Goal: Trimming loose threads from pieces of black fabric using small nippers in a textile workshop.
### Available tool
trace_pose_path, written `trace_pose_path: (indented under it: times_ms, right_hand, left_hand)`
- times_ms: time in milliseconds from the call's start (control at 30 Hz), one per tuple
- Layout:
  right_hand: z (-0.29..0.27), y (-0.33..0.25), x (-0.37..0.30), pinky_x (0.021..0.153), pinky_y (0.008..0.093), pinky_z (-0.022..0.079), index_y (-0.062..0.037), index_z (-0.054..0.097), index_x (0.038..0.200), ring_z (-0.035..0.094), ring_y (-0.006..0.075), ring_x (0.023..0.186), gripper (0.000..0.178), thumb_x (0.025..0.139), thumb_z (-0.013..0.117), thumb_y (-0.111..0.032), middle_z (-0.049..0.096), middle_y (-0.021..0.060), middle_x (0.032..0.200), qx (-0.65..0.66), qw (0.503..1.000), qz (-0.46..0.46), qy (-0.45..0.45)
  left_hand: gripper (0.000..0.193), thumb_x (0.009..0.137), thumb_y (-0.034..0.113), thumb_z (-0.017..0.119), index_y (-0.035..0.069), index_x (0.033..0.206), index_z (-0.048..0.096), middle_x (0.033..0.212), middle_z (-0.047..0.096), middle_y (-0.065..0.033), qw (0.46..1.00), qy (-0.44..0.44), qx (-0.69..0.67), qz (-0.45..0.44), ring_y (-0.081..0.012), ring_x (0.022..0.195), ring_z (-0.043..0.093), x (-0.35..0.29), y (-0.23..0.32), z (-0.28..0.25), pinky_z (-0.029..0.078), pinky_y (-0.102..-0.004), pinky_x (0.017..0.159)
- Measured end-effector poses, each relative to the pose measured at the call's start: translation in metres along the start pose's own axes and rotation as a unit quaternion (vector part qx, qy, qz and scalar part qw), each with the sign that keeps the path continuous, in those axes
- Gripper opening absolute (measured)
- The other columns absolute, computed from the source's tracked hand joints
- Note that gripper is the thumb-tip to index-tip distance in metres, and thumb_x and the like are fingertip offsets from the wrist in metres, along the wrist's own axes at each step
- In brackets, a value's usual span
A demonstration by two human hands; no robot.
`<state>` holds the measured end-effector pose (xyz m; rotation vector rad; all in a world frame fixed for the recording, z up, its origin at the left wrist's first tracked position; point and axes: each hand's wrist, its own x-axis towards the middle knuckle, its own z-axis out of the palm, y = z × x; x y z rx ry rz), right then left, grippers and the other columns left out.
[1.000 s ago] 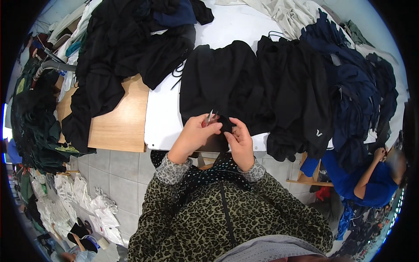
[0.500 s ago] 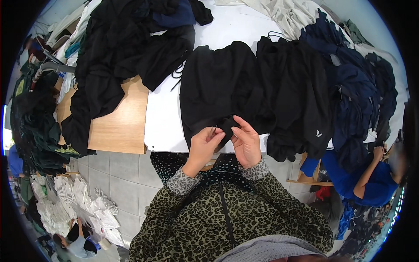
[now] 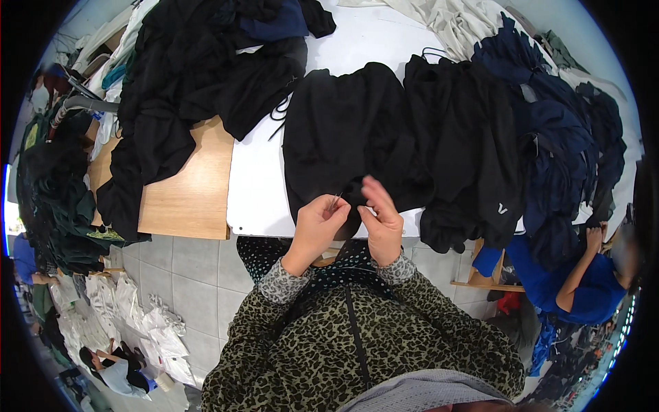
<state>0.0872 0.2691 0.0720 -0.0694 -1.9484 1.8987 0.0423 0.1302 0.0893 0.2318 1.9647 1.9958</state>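
Note:
A black garment point(image 3: 343, 137) lies spread at the table's near edge, its lower hem between my two hands. My left hand point(image 3: 318, 223) is closed at the hem, with the thin pointed blades of small metal snips point(image 3: 336, 202) showing above its fingers. The handles are hidden in the palm. Just to the right, my right hand point(image 3: 384, 223) is at the same hem, thumb apart from raised, stretched fingers. Its fingertips are slightly blurred, and dark cloth shows in the gap between thumb and fingers.
Another black garment point(image 3: 467, 144) with a small white mark lies to the right, beside navy clothes point(image 3: 549, 130). Black clothes point(image 3: 185, 89) heap over the wooden board point(image 3: 189, 192) at left. Pale cloth point(image 3: 439, 24) lies at the back. A person in blue point(image 3: 583, 281) sits at right.
My right hand's fingers have straightened and lifted off the cloth edge they were holding up. My left hand has shifted slightly, still with the snips.

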Motion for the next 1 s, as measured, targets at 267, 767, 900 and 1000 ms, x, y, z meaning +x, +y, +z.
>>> trace_pose_path:
  times_ms: [267, 767, 900, 1000]
  right_hand:
    - [-0.002, 0.005, -0.002, 0.07, 0.0214, 0.046, 0.0039, 0.065, 0.103, 0.056, 0.0097, 0.088, 0.02, 0.084, 0.062, 0.001, 0.055, 0.0044, 0.113, -0.018, 0.998, 0.052, -0.032]
    - [-0.01, 0.015, 0.004, 0.082, 0.0252, 0.047, 0.002, 0.06, 0.108, 0.059, 0.0105, 0.094, 0.019, 0.092, 0.058, -0.006, 0.063, 0.0043, 0.102, 0.334, 0.891, 0.305, 0.046]
    - [-0.009, 0.013, 0.004, 0.082, 0.0248, 0.046, 0.0013, 0.06, 0.108, 0.058, 0.0101, 0.095, 0.019, 0.092, 0.058, -0.007, 0.062, 0.0037, 0.103, 0.337, 0.89, 0.303, 0.042]
    - [-0.011, 0.017, 0.002, 0.083, 0.0243, 0.045, 0.0009, 0.06, 0.109, 0.057, 0.0099, 0.096, 0.019, 0.092, 0.059, -0.007, 0.062, 0.0034, 0.104, 0.332, 0.896, 0.292, 0.038]
  left_hand:
    - [0.012, 0.085, 0.009, 0.064, -0.002, 0.085, 0.061, 0.072, 0.058, 0.0003, 0.986, 0.0, 0.142, 0.086, -0.0027, 0.063, 0.047, 0.006, 0.01, 0.0, 0.039, -0.0192, 0.055]
    - [0.037, 0.08, 0.016, 0.072, 0.003, 0.108, 0.053, 0.076, 0.063, -0.0118, 0.939, -0.033, 0.331, 0.086, -0.0238, 0.066, 0.063, -0.005, 0.015, -0.009, 0.049, -0.0321, 0.06]
    - [0.033, 0.08, 0.016, 0.071, 0.005, 0.104, 0.05, 0.074, 0.063, -0.0125, 0.927, -0.034, 0.357, 0.109, -0.0279, 0.066, 0.063, -0.005, 0.017, -0.007, 0.048, -0.0339, 0.058]
    - [0.033, 0.08, 0.017, 0.071, 0.006, 0.104, 0.051, 0.076, 0.063, -0.0132, 0.921, -0.043, 0.373, 0.106, -0.029, 0.067, 0.064, -0.005, 0.016, -0.005, 0.049, -0.0353, 0.058]
